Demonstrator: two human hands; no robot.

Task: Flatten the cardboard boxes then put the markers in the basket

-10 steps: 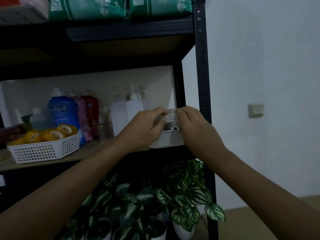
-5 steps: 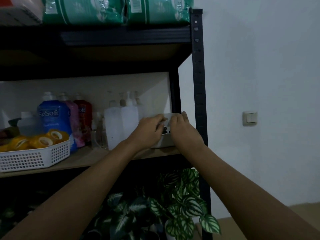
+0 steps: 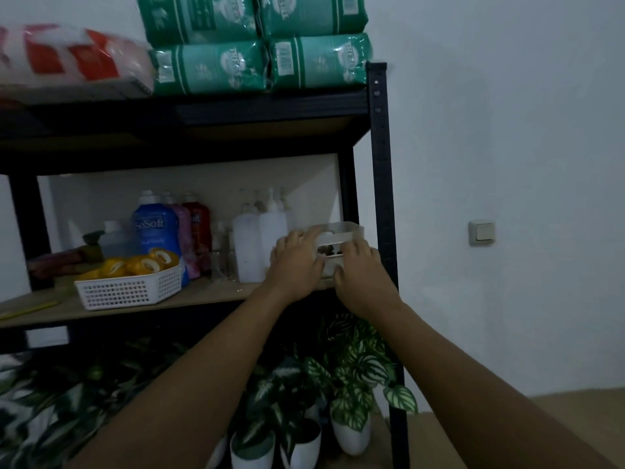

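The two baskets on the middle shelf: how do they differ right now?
The small basket stands at the right end of the shelf, with the left hand and right hand on it; the lattice basket sits further left, untouched. The small basket has smooth walls with a cut-out showing dark items; the lattice basket is perforated, wider, and holds yellow tape rolls. Both are white plastic.

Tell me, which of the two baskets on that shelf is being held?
The small white basket at the shelf's right end, by the black post; both the left hand and right hand hold it. The white lattice basket of yellow tape rolls sits untouched.
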